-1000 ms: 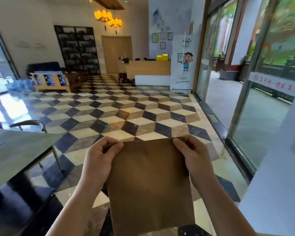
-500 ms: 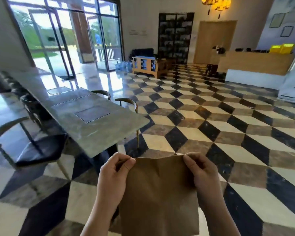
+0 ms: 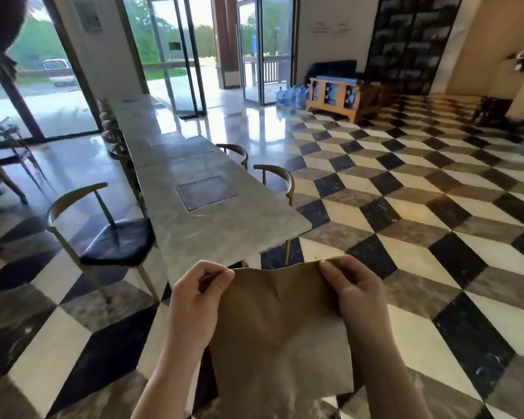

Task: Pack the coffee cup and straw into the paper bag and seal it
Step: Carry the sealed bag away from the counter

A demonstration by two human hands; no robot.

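A flat brown paper bag [image 3: 280, 334] hangs in front of me, low in the middle of the head view. My left hand [image 3: 198, 300] pinches its top left corner and my right hand [image 3: 353, 293] pinches its top right corner. The top edge between them is slightly wavy, and I cannot tell whether its mouth is parted. No coffee cup and no straw are in view.
A long grey marble table [image 3: 221, 228] runs away from me just ahead and left of the bag. Chairs stand along it: one with a black seat [image 3: 115, 240] on the left, two with curved backs [image 3: 274, 176] on the right. Checkered floor [image 3: 421, 225] spreads to the right.
My view has swung to the left, from the counter and glass wall to the long table and chairs, which are now closer. Both hands keep the same grip on the bag.
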